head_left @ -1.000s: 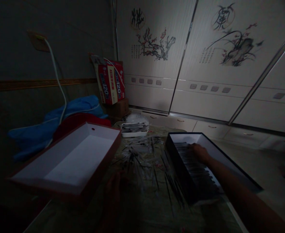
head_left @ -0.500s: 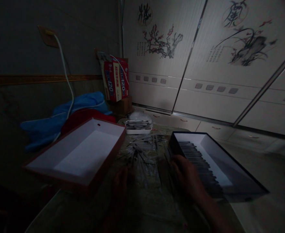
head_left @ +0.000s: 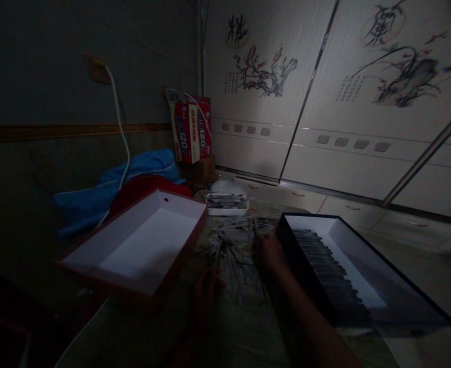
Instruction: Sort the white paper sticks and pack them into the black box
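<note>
The working room is a narrow strip of patterned worktop [head_left: 241, 332] between two open boxes. On the left lies a red box [head_left: 183, 202] with a white lining, its inside bare, its right rim close beside a loose pile of thin sticks [head_left: 233, 245]. On the right is a black box [head_left: 306, 260], its left wall just beside the pile and its far corner near the white tray [head_left: 227, 212], which sits at the back of the worktop with more sticks in it.

The pile lies in the middle of the strip, a tangle of pale, slender sticks with dark ends, crossing every which way, so it has no single direction. Inside the black box, a neat row of similar sticks lies side by side, each one running across the box's width, while the row itself follows the box's long axis from the far end toward the near right corner.

The right hand [head_left: 267, 253] is at the pile's right edge, its fingers [head_left: 262, 248] curled down among the sticks – whether they grasp any, I cannot tell. The left hand [head_left: 206, 294] sits in deep shadow at the pile's near edge, and its grip is too dark to make out.
</note>
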A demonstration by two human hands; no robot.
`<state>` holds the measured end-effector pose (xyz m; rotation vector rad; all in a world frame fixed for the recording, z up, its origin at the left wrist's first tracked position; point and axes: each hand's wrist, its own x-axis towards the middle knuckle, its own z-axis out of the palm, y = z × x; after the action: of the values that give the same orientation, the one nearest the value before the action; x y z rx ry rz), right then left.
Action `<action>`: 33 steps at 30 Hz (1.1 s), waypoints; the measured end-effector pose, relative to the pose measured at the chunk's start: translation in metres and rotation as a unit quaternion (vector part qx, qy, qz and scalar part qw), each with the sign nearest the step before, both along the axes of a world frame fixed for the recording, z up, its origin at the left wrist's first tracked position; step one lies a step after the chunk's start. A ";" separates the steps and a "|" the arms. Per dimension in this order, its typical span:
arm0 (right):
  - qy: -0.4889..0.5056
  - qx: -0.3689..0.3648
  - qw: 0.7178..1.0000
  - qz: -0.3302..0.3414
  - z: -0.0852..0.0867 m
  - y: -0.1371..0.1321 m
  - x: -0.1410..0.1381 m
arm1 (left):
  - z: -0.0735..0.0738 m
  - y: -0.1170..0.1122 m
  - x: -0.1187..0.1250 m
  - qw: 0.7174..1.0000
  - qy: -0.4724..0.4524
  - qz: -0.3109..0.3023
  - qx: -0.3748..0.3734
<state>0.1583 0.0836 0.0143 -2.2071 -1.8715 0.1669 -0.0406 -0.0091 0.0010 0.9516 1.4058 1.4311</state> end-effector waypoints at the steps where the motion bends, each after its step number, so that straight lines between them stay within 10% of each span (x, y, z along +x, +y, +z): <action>1: -0.002 -0.004 1.000 -0.012 0.000 0.005 0.000 | -0.001 0.000 0.000 1.000 0.007 0.000 0.000; 14: 0.052 -0.038 0.995 -0.082 -0.011 0.018 0.004 | 0.000 0.000 0.001 1.000 0.001 -0.003 0.002; 24: 0.124 0.067 0.990 0.023 0.006 -0.070 -0.009 | -0.014 -0.002 0.007 0.998 0.048 -0.028 0.017; 33: 0.332 0.199 0.904 0.181 0.015 -0.132 -0.035 | -0.015 -0.012 0.014 0.962 0.211 -0.084 0.150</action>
<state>0.1237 -0.0486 0.0295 -1.2891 -1.6903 0.4837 -0.0265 -0.0211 -0.0143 1.6079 1.3824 1.3881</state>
